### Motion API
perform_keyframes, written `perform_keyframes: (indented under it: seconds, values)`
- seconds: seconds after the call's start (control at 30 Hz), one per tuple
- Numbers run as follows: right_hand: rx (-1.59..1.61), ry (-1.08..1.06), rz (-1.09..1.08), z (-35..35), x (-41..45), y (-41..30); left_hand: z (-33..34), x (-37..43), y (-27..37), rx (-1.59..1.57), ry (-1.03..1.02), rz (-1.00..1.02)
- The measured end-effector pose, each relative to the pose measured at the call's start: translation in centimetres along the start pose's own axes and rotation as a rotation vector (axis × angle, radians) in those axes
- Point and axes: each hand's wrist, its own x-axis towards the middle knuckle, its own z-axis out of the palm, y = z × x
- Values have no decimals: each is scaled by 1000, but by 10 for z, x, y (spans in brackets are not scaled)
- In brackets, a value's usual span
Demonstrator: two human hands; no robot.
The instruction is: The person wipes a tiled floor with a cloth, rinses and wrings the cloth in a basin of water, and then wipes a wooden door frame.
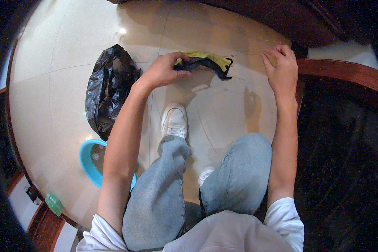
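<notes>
My left hand [170, 70] is at the left end of a limp yellow and black cloth item [208, 61], its fingers and thumb curled around that end. The rest of the item stretches to the right over the tiled floor, with a black edging at its far end. My right hand [278, 61] is held apart from it at the right, with thumb and fingertips bent towards each other; whether anything small is between them cannot be told. A black plastic bag [105, 91] stands left of my left forearm.
A light blue basin [89, 167], partly hidden by my left arm, holds what looks like water. A green object [54, 204] lies by the wall at lower left. Dark wooden furniture [340, 69] borders the floor at the right and top. My white shoe [174, 119] is below the cloth item.
</notes>
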Motion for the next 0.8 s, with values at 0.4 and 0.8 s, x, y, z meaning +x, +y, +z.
perform_keyframes:
  seconds: [0.4, 0.8]
  values:
    - [371, -135, 561, 21, -27, 26, -10, 3, 7, 37, 374, 39]
    - [1046, 250, 1072, 42, -42, 52, -16, 4, -12, -287, 191, -36]
